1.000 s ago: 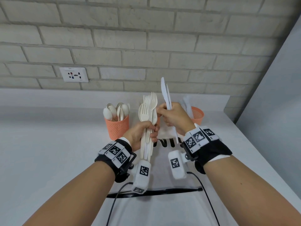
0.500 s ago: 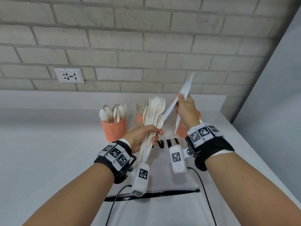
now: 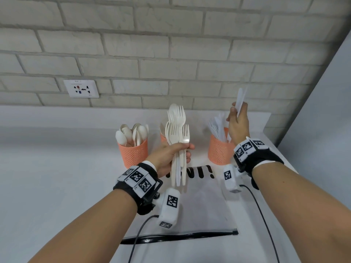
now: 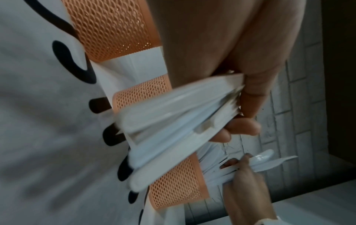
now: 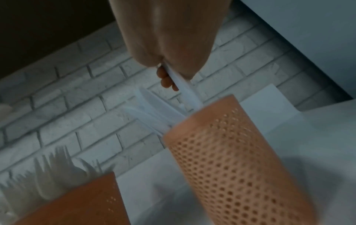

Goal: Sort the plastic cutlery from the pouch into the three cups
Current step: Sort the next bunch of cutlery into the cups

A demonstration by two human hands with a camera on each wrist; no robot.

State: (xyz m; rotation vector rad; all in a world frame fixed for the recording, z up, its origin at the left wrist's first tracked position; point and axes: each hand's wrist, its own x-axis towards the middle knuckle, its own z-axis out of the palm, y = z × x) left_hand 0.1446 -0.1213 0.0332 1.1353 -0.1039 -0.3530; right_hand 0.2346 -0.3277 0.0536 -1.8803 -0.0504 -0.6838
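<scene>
A: R hand?
B: right hand point(image 3: 238, 121) pinches white knives point(image 3: 240, 100) w/ thumb & fingers; blades up, long axis near upright; it sits just above the knife cup point(image 3: 218, 150), rightmost of three, handles pointing down toward its rim

A: so next is prob a straight drop?
B: I'd judge so; R is the nearer hand

A: L hand?
B: left hand point(image 3: 169, 156) curled round a fork bunch point(image 3: 177, 133), tines up, in front of the middle cup point(image 3: 163, 137); spoon cup point(image 3: 133, 150) to its left; pouch point(image 3: 205, 202) flat on the counter below both wrists
</scene>
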